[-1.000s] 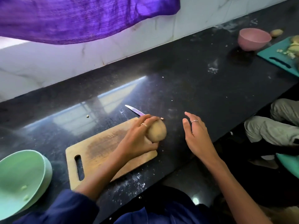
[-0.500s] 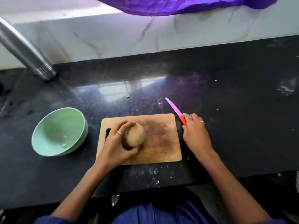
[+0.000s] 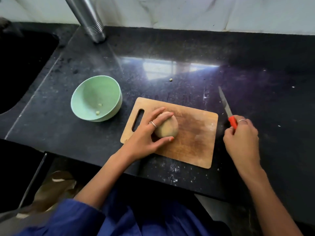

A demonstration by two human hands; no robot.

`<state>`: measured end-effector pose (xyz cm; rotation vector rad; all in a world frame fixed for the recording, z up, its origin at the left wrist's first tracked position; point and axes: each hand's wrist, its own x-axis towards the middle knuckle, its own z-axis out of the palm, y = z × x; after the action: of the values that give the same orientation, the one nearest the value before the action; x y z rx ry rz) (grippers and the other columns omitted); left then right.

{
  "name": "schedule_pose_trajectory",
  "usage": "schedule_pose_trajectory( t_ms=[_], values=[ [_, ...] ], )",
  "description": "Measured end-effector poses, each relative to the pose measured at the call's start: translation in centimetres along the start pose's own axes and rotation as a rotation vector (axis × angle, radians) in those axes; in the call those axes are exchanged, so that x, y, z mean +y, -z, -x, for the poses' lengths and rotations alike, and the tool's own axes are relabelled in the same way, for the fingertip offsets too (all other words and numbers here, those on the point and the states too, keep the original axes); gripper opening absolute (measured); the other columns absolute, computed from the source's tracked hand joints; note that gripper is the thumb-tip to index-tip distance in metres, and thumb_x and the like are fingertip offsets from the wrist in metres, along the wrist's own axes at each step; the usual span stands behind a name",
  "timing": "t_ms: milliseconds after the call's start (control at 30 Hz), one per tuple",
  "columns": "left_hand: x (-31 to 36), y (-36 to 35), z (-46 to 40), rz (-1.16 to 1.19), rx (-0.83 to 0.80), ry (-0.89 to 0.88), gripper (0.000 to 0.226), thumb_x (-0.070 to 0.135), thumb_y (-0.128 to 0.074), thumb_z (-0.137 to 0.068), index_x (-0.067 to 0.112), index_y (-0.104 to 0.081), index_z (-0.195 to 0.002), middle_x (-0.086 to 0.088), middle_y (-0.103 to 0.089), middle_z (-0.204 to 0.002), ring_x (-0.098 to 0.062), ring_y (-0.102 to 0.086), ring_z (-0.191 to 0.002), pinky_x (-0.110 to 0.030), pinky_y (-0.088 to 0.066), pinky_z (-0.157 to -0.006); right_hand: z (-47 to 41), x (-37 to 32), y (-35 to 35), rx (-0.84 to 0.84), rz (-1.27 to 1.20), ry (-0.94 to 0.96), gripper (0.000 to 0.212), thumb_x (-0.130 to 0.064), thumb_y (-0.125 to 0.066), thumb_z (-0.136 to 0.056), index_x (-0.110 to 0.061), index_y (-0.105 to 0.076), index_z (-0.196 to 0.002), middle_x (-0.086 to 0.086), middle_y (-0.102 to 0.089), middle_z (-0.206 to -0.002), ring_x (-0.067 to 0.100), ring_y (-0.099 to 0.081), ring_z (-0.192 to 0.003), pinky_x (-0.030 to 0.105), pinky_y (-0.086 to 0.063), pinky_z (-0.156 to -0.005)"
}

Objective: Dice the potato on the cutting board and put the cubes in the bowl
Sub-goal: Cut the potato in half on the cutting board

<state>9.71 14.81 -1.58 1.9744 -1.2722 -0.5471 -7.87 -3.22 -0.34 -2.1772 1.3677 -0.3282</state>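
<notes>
Left grip: my left hand curls over the potato, fingers across its top, thumb at its near side, holding it down.
Potato: whole, under my left grip, on the board toward the slotted end.
Right grip: my right hand is closed round the red handle of the knife, off the board's right edge.
Knife: blade points away from my right grip, over the bench; well apart from the potato.
Bowl: green, left of my left grip and beyond it, tilted, two small bits inside.
Bench: black, glossy, dusted with white specks; one small scrap lies beyond the board.
Room: a steel pipe rises beyond the bowl, against a pale marbled wall; a dark sink sits far left.
</notes>
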Motion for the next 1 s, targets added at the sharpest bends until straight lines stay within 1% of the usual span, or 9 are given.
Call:
schedule_pose_trajectory(
  t_ms=[133, 300, 400, 533, 633, 700, 800, 900, 1000],
  values=[
    [0.0, 0.3, 0.0, 0.002, -0.008, 0.041, 0.068, 0.040, -0.070, -0.078, 0.033, -0.039, -0.139, 0.004, -0.031, -0.149, -0.002, -0.024, -0.139, -0.021, -0.023, -0.114, 1.0, -0.9, 0.5, -0.003, -0.125, 0.070, 0.030, -0.003, -0.041, -0.094, -0.008, -0.048, -0.122, 0.011, -0.056, -0.100, 0.024, -0.050, -0.084, 0.029, -0.034, -0.069],
    [0.1, 0.8, 0.0, -0.033, -0.025, 0.054, 0.073, 0.039, -0.072, -0.076, 0.027, -0.040, -0.140, 0.001, -0.034, -0.148, -0.003, -0.027, -0.138, -0.012, -0.018, -0.111, 3.2, -2.5, -0.3, -0.085, -0.197, 0.200, 0.032, -0.004, -0.040, -0.095, -0.008, -0.049, -0.125, 0.010, -0.059, -0.106, 0.028, -0.056, -0.094, 0.031, -0.038, -0.072],
    [0.1, 1.0, 0.0, -0.030, -0.031, 0.068, 0.074, 0.040, -0.071, -0.075, 0.027, -0.040, -0.140, 0.001, -0.034, -0.148, -0.003, -0.028, -0.137, -0.011, -0.020, -0.110, 4.3, -3.6, -1.0, -0.120, -0.240, 0.258, 0.032, -0.012, -0.038, -0.097, -0.013, -0.049, -0.127, 0.005, -0.061, -0.109, 0.027, -0.057, -0.094, 0.035, -0.043, -0.074],
    [0.1, 0.9, -0.2, 0.051, -0.028, 0.096, 0.079, 0.036, -0.074, -0.073, 0.027, -0.035, -0.141, 0.008, -0.035, -0.146, 0.000, -0.028, -0.137, -0.025, -0.030, -0.112, 6.1, -5.1, -1.7, -0.185, -0.279, 0.295, 0.039, -0.018, -0.034, -0.100, -0.021, -0.043, -0.137, 0.000, -0.058, -0.122, 0.023, -0.056, -0.104, 0.031, -0.042, -0.081],
    [-0.2, 0.5, -0.1, 0.152, -0.025, 0.142, 0.084, 0.032, -0.077, -0.071, 0.022, -0.033, -0.142, 0.014, -0.037, -0.143, 0.001, -0.032, -0.134, -0.028, -0.037, -0.108, 7.6, -5.7, -2.4, -0.204, -0.284, 0.295, 0.049, -0.013, -0.037, -0.099, -0.027, -0.032, -0.145, 0.000, -0.056, -0.130, 0.023, -0.053, -0.113, 0.038, -0.044, -0.090],
    [-0.6, 0.4, 0.0, 0.195, -0.023, 0.144, 0.084, 0.030, -0.078, -0.071, 0.019, -0.033, -0.142, 0.012, -0.038, -0.143, -0.001, -0.034, -0.134, -0.028, -0.038, -0.107, 8.2, -5.8, -3.0, -0.217, -0.285, 0.295, 0.059, -0.003, -0.039, -0.096, -0.031, -0.026, -0.146, 0.004, -0.061, -0.116, 0.026, -0.058, -0.101, 0.044, -0.047, -0.085],
    [-1.2, 0.4, -0.1, 0.210, -0.038, 0.106, 0.084, 0.031, -0.078, -0.074, 0.014, -0.034, -0.143, 0.007, -0.039, -0.145, -0.005, -0.034, -0.135, -0.034, -0.037, -0.109, 8.8, -6.0, -3.5, -0.187, -0.258, 0.299, 0.066, 0.003, -0.041, -0.093, -0.029, -0.023, -0.148, 0.006, -0.060, -0.095, 0.024, -0.057, -0.081, 0.045, -0.050, -0.074],
    [-1.5, 0.6, -0.3, 0.209, -0.055, 0.066, 0.082, 0.035, -0.075, -0.074, 0.012, -0.035, -0.142, 0.004, -0.041, -0.143, -0.010, -0.036, -0.135, -0.043, -0.037, -0.109, 9.6, -6.5, -3.6, -0.166, -0.243, 0.276, 0.067, 0.003, -0.043, -0.092, -0.027, -0.023, -0.148, 0.006, -0.061, -0.099, 0.024, -0.059, -0.082, 0.045, -0.052, -0.073],
    [-1.9, 0.7, -0.6, 0.186, -0.056, 0.023, 0.081, 0.036, -0.075, -0.074, 0.012, -0.037, -0.141, 0.002, -0.044, -0.141, -0.012, -0.037, -0.135, -0.045, -0.035, -0.109, 10.2, -7.0, -4.1, -0.111, -0.236, 0.270, 0.063, -0.002, -0.039, -0.092, -0.028, -0.025, -0.148, 0.004, -0.061, -0.098, 0.022, -0.060, -0.076, 0.044, -0.053, -0.068]
  ],
)
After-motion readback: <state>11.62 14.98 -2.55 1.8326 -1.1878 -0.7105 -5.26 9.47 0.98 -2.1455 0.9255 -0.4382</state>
